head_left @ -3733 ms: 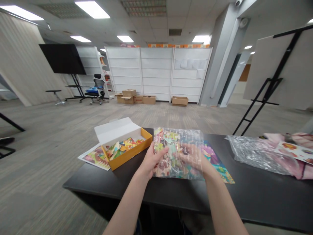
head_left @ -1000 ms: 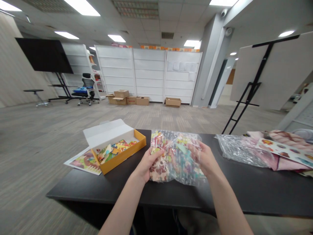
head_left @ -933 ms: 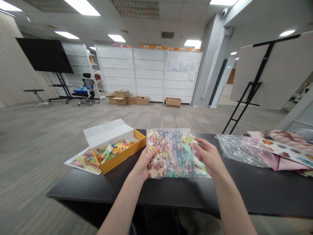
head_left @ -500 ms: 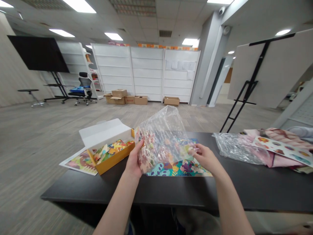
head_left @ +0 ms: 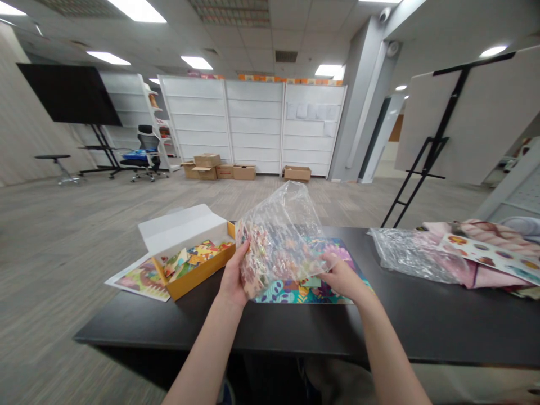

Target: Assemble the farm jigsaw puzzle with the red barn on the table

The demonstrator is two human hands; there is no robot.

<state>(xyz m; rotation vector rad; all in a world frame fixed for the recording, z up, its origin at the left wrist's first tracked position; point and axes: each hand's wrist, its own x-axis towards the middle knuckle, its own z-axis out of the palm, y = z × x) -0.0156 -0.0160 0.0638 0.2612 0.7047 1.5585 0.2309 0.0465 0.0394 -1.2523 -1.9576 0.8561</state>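
Note:
A crinkled clear plastic bag [head_left: 291, 225] with patterned puzzle pieces [head_left: 255, 253] bunched at its left side is held above the table. My left hand [head_left: 234, 278] is closed round the bag's lower left, thumb on the front. My right hand [head_left: 343, 278] pinches at its right edge, fingertips partly hidden. A small pale green piece [head_left: 311, 282] shows just below the bag near those fingertips; whether it is held, I cannot tell. Underneath lies a colourful illustrated sheet [head_left: 287, 293] with plants and flowers, partly covered by the bag and my right hand.
An open yellow box [head_left: 198, 274] with loose puzzle pieces stands left on the black table [head_left: 202, 329], its white lid raised. A printed picture [head_left: 139, 279] lies beneath it. To the right are crumpled plastic wrap [head_left: 411, 259], pink cloth [head_left: 485, 277] and a sticker sheet [head_left: 493, 253].
My right hand has moved left and slightly down, drawing the bag's right edge inward. More of the illustrated sheet's right side shows. My left hand keeps its hold, nearly still.

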